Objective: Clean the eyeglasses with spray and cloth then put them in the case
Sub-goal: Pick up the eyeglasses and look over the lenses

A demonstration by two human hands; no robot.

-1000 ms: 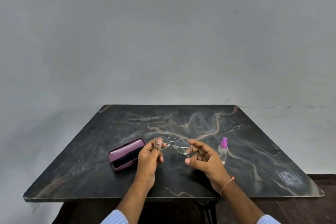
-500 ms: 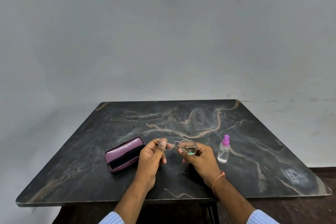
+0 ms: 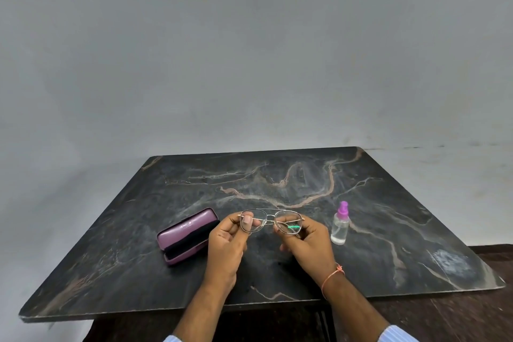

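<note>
Eyeglasses (image 3: 270, 221) up off the table (image 3: 277, 178), held level between both hands. Left hand (image 3: 226, 241) pinching the left lens rim, thumb visible through the lens. Right hand (image 3: 306, 241) gripping the right lens edge. Case (image 3: 186, 236) lying open just left of the left hand. Spray bottle (image 3: 340, 225) upright just beside the right hand. No cloth in view.

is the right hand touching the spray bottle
Apart. The head view shows bare dark tabletop between the right hand, which grips the eyeglasses, and the spray bottle.
</note>
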